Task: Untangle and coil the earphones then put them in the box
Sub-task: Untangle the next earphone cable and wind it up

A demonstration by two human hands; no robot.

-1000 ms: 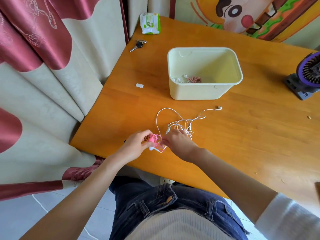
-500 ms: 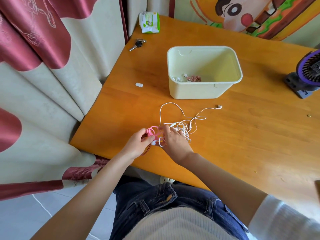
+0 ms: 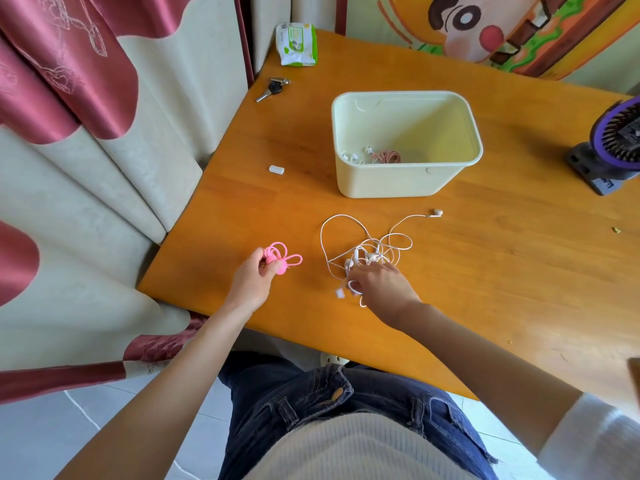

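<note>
Nearest the table (image 3: 485, 278) edge, the left hand (image 3: 251, 282) pinches the pink earphones (image 3: 282, 259) between thumb and curled fingertips. The cord is bunched in loose loops, well apart from the white set; whether it rests on the wood or is held just above it cannot be told. The right hand (image 3: 384, 289) lies over the near end of the white earphones (image 3: 367, 254), fingers curled down onto the knot, with a small loop of cord showing at its fingertips. Beyond it the cord spreads in open loops, and one earbud (image 3: 437, 213) trails out toward the box (image 3: 388, 183). Assessment: both cords are light, limp and springy, and prone to re-snag. They are best taken by the cord near the plug or buds and eased free, not tugged. The box stands farther back, open, with another coiled pair (image 3: 388, 156) already inside. Keys (image 3: 273, 88) and a wipes pack (image 3: 296, 45) lie at the far corner.
</note>
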